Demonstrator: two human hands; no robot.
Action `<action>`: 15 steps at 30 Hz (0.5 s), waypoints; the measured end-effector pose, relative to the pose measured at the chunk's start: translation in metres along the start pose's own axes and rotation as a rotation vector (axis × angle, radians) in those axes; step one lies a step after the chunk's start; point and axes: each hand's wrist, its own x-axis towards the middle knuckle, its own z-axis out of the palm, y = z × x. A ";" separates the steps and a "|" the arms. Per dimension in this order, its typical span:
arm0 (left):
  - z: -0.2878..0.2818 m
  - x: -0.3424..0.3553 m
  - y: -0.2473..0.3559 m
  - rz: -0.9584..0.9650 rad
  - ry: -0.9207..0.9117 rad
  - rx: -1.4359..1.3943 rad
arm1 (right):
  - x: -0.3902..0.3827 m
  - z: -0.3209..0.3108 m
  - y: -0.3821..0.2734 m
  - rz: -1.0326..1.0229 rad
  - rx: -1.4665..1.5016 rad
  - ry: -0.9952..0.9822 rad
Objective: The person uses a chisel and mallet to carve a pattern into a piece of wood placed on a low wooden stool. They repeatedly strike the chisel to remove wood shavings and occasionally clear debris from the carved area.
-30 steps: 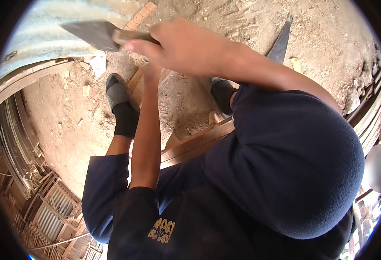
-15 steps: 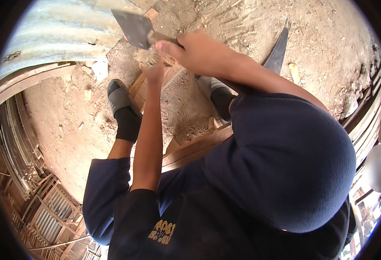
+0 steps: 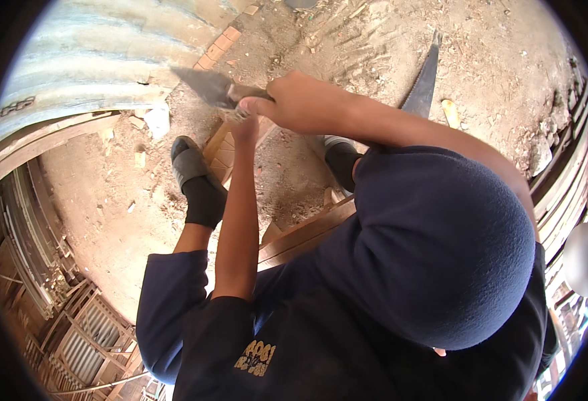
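Observation:
My right hand point(image 3: 297, 103) grips the wooden handle of a cleaver point(image 3: 207, 87) with a broad dark blade. The blade is slightly blurred and points to the far left. Just below it, my left hand point(image 3: 245, 127) closes around a pale bundle of thin strips point(image 3: 239, 113), now mostly hidden by the blade and my right hand. A low wooden block point(image 3: 222, 144) lies on the ground under my hands, between my feet.
A handsaw point(image 3: 422, 83) with a dark toothed blade lies on the dirt beyond my right forearm. Corrugated metal sheet point(image 3: 100, 60) rises at the far left, with red bricks point(image 3: 217, 48) along its edge. Stacked timber point(image 3: 30, 227) stands at left; a wooden plank point(image 3: 307, 230) crosses near my legs.
The cleaver and my right hand have come down and nearer, the blade tilting flatter. It now covers most of the pale bundle. My left hand has moved slightly nearer.

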 end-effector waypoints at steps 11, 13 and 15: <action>-0.085 0.089 0.064 -0.169 0.088 0.058 | 0.018 0.014 0.139 0.580 0.722 0.384; -0.080 0.077 0.072 -0.034 -0.012 0.613 | 0.017 0.027 0.171 0.695 0.832 0.413; -0.058 0.050 0.072 0.090 -0.181 0.841 | 0.013 0.039 0.202 0.810 0.919 0.462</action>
